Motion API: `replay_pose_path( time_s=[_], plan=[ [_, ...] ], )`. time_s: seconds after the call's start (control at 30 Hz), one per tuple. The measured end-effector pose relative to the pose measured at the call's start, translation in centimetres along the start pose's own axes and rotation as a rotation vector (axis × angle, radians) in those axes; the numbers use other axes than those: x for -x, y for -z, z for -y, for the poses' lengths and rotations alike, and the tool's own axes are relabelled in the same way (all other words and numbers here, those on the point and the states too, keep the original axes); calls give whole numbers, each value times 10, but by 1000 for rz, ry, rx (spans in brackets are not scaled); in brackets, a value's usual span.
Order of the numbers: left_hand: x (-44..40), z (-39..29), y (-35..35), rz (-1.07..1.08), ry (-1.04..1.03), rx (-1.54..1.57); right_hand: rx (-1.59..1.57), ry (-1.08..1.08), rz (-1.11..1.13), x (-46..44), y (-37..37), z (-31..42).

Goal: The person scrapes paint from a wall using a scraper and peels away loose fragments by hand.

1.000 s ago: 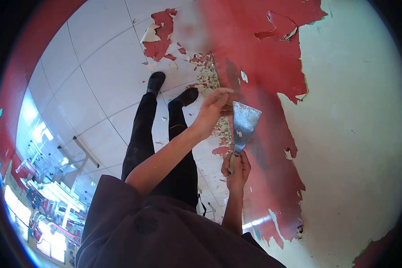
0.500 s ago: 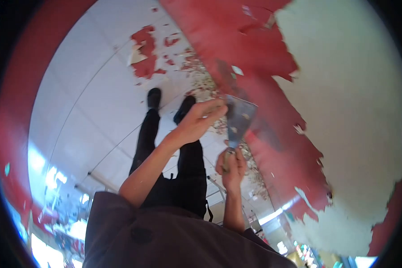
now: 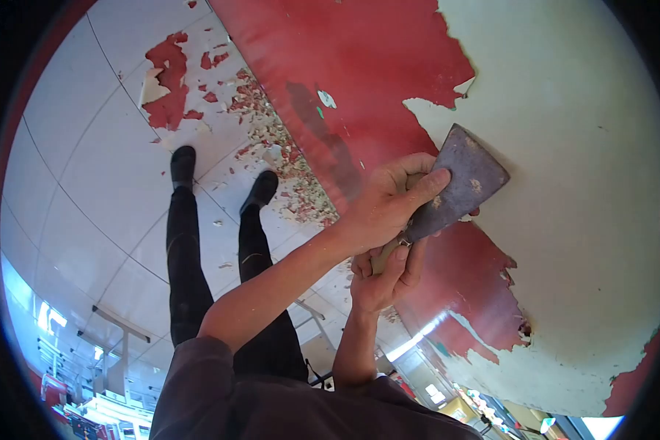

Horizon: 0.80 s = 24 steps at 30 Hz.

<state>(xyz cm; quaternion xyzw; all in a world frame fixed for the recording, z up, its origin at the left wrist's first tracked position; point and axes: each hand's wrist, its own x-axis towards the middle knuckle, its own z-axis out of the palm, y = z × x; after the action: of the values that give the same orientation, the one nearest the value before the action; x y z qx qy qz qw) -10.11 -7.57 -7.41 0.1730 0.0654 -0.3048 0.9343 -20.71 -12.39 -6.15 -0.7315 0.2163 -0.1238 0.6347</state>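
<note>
A wide scraper [image 3: 466,180] with a dull, spotted metal blade is tilted up to the right, in front of the wall. Its handle sits in my right hand [image 3: 389,275], whose fingers wrap round it. My left hand [image 3: 396,198] pinches the left edge of the blade, thumb on the near face and fingers behind it. Behind the blade, the wall shows red paint [image 3: 367,66] with ragged edges beside a bare pale surface [image 3: 565,198].
Paint chips [image 3: 279,158] lie along the foot of the wall. A large red flake [image 3: 169,81] rests on the tiled floor [image 3: 73,161] beyond my shoes [image 3: 183,167]. Metal-framed furniture [image 3: 121,326] stands at the lower left.
The scraper has moved right and tilted further that way. My left hand, earlier beside the blade, now grips its edge. The view has shifted, with floor and feet further left.
</note>
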Motion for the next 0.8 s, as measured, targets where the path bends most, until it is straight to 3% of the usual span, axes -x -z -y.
replay_pose_path(
  time_s=[0.17,0.27,0.5,0.67,0.8],
  plan=[
    [-5,10,-6,-34,-93,-64,-110,-88,-40,-5,13,8],
    [-10,14,-14,-40,-127,149,-34,-56,-26,-15,8,26],
    [-12,9,-19,-87,-89,192,57,-141,-43,-13,4,48],
    [-5,2,-17,-68,-9,111,92,-89,-4,-6,2,49],
    [-8,-2,-21,-96,-29,231,112,-69,-23,-6,-7,48]
  ],
)
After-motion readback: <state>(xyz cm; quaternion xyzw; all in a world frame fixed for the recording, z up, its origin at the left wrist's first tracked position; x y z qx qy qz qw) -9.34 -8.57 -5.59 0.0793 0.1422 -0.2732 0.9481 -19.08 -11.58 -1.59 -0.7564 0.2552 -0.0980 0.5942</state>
